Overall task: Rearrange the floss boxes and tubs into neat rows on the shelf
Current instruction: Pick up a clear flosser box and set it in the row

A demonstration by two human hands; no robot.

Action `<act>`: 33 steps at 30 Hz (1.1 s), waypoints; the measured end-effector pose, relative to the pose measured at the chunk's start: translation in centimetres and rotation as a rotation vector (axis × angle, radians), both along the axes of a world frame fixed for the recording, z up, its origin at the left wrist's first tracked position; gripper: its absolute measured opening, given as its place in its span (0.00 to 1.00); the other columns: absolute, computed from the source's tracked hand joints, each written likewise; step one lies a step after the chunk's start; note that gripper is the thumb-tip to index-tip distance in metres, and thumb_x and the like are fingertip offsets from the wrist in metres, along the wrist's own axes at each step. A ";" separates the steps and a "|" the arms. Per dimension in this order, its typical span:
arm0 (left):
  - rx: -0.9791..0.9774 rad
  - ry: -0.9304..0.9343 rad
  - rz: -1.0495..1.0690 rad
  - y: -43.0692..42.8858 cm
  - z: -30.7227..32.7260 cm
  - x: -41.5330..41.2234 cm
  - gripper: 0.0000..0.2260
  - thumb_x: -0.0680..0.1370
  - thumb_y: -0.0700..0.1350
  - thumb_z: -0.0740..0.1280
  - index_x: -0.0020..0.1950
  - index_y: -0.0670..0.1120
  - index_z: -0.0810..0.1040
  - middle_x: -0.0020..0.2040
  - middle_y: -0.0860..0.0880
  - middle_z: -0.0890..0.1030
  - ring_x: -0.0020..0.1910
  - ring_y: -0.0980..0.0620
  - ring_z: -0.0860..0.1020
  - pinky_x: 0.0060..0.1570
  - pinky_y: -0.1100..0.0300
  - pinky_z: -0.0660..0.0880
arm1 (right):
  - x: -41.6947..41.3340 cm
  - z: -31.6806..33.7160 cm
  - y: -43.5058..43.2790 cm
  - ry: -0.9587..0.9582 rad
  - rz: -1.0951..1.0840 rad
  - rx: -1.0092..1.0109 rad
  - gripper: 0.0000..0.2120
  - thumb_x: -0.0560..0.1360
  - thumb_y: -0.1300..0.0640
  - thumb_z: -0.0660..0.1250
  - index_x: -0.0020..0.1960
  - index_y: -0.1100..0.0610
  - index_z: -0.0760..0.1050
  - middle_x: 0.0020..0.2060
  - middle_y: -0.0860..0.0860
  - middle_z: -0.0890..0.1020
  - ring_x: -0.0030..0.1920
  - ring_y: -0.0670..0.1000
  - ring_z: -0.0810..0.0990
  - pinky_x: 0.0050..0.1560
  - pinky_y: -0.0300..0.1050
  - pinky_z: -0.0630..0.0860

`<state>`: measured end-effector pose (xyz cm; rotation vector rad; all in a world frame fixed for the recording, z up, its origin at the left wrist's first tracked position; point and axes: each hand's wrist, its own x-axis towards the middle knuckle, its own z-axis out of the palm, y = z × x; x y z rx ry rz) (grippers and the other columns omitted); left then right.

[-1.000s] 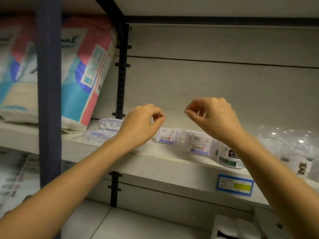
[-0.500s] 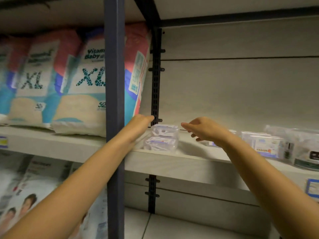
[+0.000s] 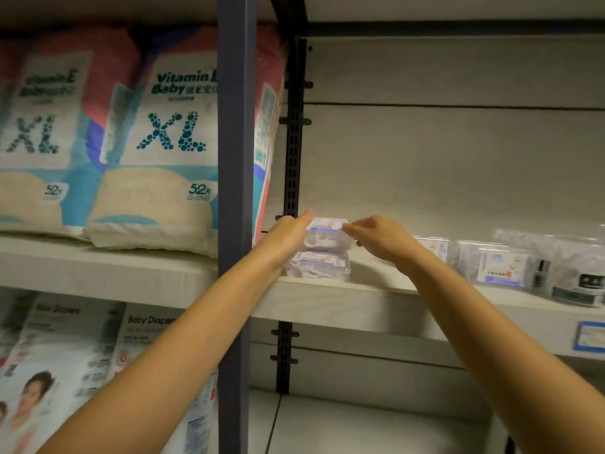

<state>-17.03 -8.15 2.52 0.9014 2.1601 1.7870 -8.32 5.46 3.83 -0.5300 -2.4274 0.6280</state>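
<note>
Big XL diaper packs [image 3: 163,142] fill the left of the shelf [image 3: 376,309], behind a dark post [image 3: 234,158]. Just right of the post, a small stack of floss boxes [image 3: 319,268] stands at the near edge. The left hand [image 3: 288,239] lies with straight fingers against the left end of the top box [image 3: 327,239]. The right hand [image 3: 381,240] touches its right top corner with its fingertips; whether it pinches, I cannot tell. More boxes [image 3: 501,268] and a tub [image 3: 586,286] sit far right.
</note>
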 end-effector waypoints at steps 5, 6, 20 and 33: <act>0.216 0.215 0.043 -0.8 0.0 2.1 0.15 0.80 0.51 0.58 0.64 0.48 0.72 0.62 0.50 0.76 0.61 0.51 0.74 0.64 0.51 0.71 | 1.5 0.5 0.3 0.355 0.170 -0.258 0.15 0.74 0.55 0.66 0.59 0.60 0.74 0.49 0.52 0.80 0.45 0.52 0.80 0.49 0.49 0.80; 0.258 0.253 0.052 -1.0 -0.1 2.4 0.13 0.79 0.49 0.59 0.62 0.48 0.72 0.61 0.51 0.77 0.61 0.52 0.75 0.63 0.52 0.72 | 2.2 0.6 0.1 0.401 0.224 -0.325 0.15 0.74 0.57 0.68 0.59 0.58 0.72 0.50 0.51 0.79 0.45 0.51 0.80 0.48 0.46 0.80; 0.169 0.558 -0.081 1.0 0.6 5.4 0.10 0.77 0.41 0.64 0.58 0.46 0.71 0.56 0.50 0.76 0.45 0.50 0.81 0.34 0.64 0.75 | 9.8 1.6 2.6 0.215 0.211 0.053 0.15 0.72 0.54 0.69 0.58 0.50 0.71 0.51 0.48 0.79 0.50 0.49 0.80 0.53 0.47 0.79; -0.238 0.563 -0.108 9.0 0.8 7.4 0.14 0.77 0.40 0.63 0.63 0.44 0.71 0.60 0.49 0.75 0.48 0.54 0.74 0.41 0.67 0.69 | 10.8 4.0 9.9 -0.397 0.046 0.644 0.18 0.74 0.44 0.65 0.60 0.52 0.75 0.60 0.50 0.77 0.59 0.53 0.76 0.60 0.49 0.72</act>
